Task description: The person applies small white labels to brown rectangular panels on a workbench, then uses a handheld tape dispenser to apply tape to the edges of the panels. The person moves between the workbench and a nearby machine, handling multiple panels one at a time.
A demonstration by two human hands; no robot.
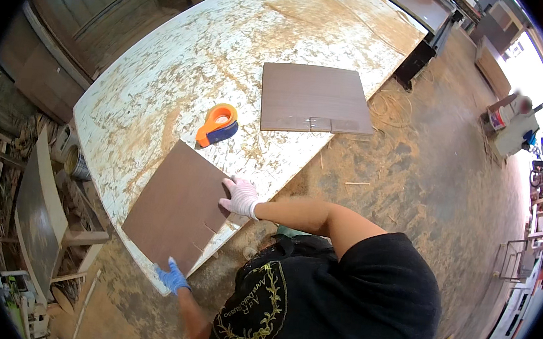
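A brown square panel [174, 209] lies tilted on the near corner of a white, worn worktable [184, 65]. My left hand [173, 278], in a blue glove, grips the panel's near corner at the table's edge. In a white glove, my right hand [241, 196] rests on the panel's right corner, fingers over its edge. An orange tape dispenser [218, 125] sits just beyond the panel. Farther off lies a second brown panel [315, 98] with a strip of tape along its near edge.
Sawdust and wood scraps cover the floor [426, 176] to the right. Boards and a stool-like frame [41, 214] stand at the left, beside the table. Another person [514, 126] stands far off at the right, near shelves and equipment.
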